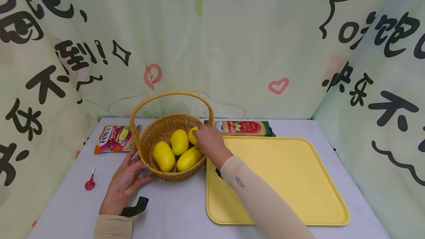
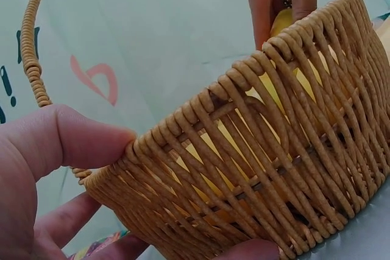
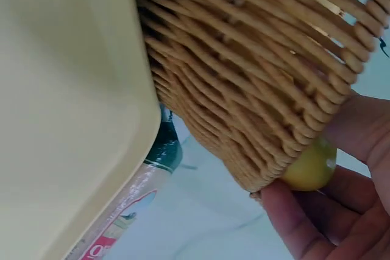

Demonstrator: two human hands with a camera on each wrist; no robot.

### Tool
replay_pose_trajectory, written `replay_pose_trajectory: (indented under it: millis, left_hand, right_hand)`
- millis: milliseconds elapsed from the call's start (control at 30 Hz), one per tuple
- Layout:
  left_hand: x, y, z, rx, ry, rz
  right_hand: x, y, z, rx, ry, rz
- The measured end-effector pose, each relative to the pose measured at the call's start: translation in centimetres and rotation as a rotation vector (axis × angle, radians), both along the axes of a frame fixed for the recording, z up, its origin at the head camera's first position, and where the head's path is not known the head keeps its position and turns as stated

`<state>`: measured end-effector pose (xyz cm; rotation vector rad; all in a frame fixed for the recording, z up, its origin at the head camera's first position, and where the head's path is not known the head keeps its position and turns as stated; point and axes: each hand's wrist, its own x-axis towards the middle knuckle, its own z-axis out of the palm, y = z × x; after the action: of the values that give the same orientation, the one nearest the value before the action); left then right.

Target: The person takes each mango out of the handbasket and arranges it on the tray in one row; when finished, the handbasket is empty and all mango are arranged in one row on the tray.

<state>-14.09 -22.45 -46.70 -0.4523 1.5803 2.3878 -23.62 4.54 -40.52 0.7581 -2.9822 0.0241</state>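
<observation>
A wicker basket with a tall arched handle stands at the table's middle left, holding several smooth yellow mangoes. My right hand reaches over the basket's right rim and grips the mango at the back right. In the right wrist view, this mango shows between the thumb and fingers by the rim. My left hand touches the basket's left front side from outside, its fingers spread. One finger touches the woven rim in the left wrist view.
Right of the basket lies a yellow tray, partly under my right forearm. A long red-and-green package lies behind it. A FOX'S candy bag and a red lollipop lie on the left. Printed curtains surround the table.
</observation>
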Motion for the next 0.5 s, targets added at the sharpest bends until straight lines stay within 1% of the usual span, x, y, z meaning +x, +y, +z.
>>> replay_pose_trajectory:
  millis: [167,300,400,500]
  left_hand:
    - [0.04,0.07,-0.09,-0.002,-0.003,0.001]
    - [0.02,0.08,-0.2,-0.003,0.001,0.001]
    - [-0.04,0.04,-0.22,-0.002,0.011,-0.001]
    - [-0.08,-0.03,-0.17,0.001,0.021,-0.003]
  right_hand:
    - [0.1,0.29,-0.58,0.007,0.063,0.032]
    - [0.22,0.48,-0.88,-0.016,0.107,0.056]
    - [0.42,0.61,-0.86,-0.075,0.127,0.07]
    - [0.62,0.74,-0.77,-0.186,0.129,0.078]
